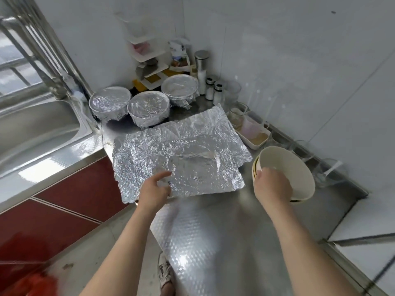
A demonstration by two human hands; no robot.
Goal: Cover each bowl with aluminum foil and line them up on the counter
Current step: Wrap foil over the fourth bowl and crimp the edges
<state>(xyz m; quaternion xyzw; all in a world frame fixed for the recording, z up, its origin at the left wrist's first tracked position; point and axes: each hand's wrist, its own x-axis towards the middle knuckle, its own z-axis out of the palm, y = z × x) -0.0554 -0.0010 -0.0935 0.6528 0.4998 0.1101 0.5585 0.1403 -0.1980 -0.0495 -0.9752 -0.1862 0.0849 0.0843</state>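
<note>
In the head view, I count three covered bowls (148, 108) standing at the far side of the table (203, 242). They form a loose row that runs from beside the sink (38, 129) on the left toward the shakers (211, 90) on the right. Each has foil crimped down over its rim, so I judge those three done and roughly lined up, though the right one sits a little farther back.

Nearer to me, the foil sheets (181, 150) lie spread flat and overlapping in the middle of the table. I make out at least two, all crinkled. My left hand (155, 192) is at the near edge of the top sheet. Its fingers (163, 176) pinch that edge, thumb on top and the rest hidden beneath.

My right hand (272, 186) holds the stack of bowls (286, 167) at the right side of the table. The hand is curled over the near rim and the stack is tipped toward me. The bowls are white, bare and empty, and the rims suggest two or three nested together.

As I judge it, the task is about half done. The stacked bowls have yet to be separated, wrapped and added to the row.
</note>
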